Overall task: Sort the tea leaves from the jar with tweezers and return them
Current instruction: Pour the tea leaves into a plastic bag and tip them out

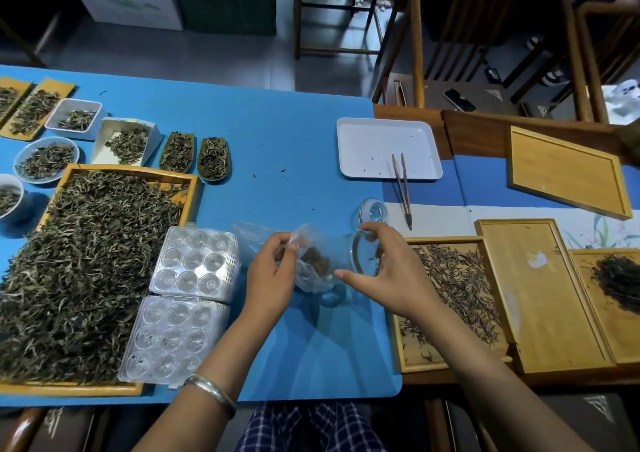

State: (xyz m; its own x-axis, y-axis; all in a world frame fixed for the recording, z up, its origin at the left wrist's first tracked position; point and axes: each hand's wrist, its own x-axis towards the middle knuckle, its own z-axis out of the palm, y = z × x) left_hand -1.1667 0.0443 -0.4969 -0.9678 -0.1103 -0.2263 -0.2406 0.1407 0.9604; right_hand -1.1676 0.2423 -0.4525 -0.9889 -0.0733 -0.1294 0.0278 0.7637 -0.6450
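My right hand [388,271] covers much of the glass jar [363,257], so I cannot tell how much tea is left inside it. The clear bag [311,264] pinched in my left hand [273,271] is crumpled and see-through; its outline blurs into the blue tabletop [277,133], and the brown leaves [320,261] in it are too small to tell apart. The big tray of leaves [86,261] runs off the left edge, as do the small cup [8,197] and the far bamboo scoops [7,100]. The dark tea pile [620,278] is cut by the right edge. Specks in the white tray [367,140] are too tiny to identify.
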